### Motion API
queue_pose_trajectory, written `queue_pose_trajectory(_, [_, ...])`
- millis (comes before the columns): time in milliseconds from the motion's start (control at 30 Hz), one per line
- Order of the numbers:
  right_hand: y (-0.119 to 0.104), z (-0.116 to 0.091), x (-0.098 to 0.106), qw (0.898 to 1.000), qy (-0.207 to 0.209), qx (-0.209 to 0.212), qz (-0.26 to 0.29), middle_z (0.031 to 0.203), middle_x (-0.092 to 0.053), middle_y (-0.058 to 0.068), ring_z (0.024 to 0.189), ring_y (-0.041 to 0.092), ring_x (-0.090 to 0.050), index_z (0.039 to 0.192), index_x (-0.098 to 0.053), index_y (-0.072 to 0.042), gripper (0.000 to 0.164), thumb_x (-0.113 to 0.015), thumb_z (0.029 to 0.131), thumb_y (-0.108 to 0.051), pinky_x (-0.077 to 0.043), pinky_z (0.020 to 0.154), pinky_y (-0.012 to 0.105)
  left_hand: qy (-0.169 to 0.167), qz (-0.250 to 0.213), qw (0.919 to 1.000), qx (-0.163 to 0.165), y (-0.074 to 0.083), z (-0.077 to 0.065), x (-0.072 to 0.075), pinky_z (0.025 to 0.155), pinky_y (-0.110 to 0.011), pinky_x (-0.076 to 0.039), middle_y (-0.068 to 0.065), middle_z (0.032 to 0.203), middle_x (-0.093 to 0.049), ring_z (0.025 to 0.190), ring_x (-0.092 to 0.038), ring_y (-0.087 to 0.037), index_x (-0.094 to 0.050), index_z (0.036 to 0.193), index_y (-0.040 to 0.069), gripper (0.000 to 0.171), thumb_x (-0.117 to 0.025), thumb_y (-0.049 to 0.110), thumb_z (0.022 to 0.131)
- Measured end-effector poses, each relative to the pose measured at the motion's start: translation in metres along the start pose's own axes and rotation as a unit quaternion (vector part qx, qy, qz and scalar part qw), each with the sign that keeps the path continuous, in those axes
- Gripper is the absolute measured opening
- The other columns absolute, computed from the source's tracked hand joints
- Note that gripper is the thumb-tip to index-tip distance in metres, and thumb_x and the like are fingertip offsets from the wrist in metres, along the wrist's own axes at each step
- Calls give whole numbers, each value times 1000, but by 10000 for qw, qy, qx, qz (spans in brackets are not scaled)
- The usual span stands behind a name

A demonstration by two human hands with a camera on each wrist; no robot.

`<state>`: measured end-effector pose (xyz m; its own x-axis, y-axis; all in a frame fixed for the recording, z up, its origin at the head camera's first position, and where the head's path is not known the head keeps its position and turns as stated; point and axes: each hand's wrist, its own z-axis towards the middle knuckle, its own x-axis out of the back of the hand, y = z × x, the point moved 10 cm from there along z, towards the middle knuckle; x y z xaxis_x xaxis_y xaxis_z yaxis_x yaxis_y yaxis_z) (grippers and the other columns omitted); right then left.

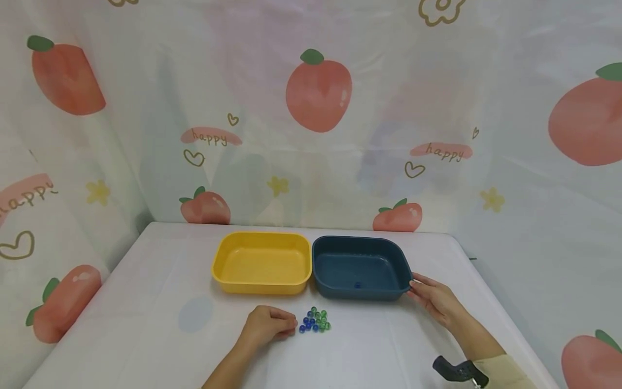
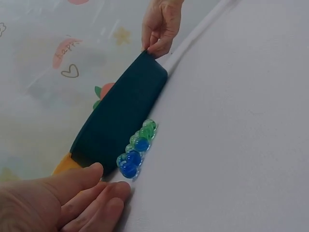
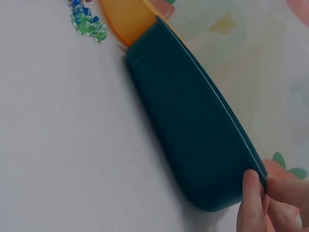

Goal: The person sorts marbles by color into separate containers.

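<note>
A small cluster of green and blue glass marbles (image 1: 315, 320) lies on the white table in front of two basins. Just left of it is my left hand (image 1: 269, 325); in the left wrist view its thumb stands apart from the loosely bent fingers, and nothing shows between them. My right hand (image 1: 437, 300) pinches the right end rim of the dark blue basin (image 1: 362, 295), thumb and fingers on either side of the wall in the right wrist view. One blue marble (image 1: 357, 284) sits inside that basin, towards its front.
A yellow basin (image 1: 262, 289) stands against the left side of the dark blue one. Behind the white-covered table (image 1: 160, 259) hangs a fruit-patterned curtain (image 1: 316, 178). A black curved object (image 1: 459, 370) is by the right forearm.
</note>
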<state>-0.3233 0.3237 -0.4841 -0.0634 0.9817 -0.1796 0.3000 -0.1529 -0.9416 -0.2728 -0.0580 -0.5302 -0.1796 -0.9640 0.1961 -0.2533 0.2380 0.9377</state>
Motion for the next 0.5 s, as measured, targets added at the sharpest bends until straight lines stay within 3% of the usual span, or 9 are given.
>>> queue_pose_trajectory(100, [2, 0, 0, 10000, 13, -47, 31, 101, -68, -4, 93, 7, -68, 151, -7, 13, 70, -52, 101, -4, -57, 86, 23, 46, -11, 9999, -121, 0, -2, -2, 67, -28, -61, -8, 82, -75, 73, -72, -15, -76, 94, 0, 21, -82, 13, 79])
queue_pose_trajectory(267, [-1, 1, 0, 9999, 51, -76, 110, 100, -69, -5, 92, 6, -68, 152, -9, 12, 69, -52, 101, -5, -56, 87, 22, 342, 565, 9968, -448, 6, -2, 0, 66, -26, -59, -4, 79, -76, 73, -71, -11, -79, 91, 7, 21, -85, 19, 74])
queue_pose_trajectory(500, [-1, 1, 0, 9996, 74, -106, 262, 99, -69, -4, 92, 7, -68, 152, -9, 11, 71, -54, 99, -3, -56, 89, 24, 548, 863, 9932, -552, 13, -7, -5, 65, -26, -58, 0, 75, -74, 72, -69, -9, -78, 86, 9, 20, -88, 15, 69])
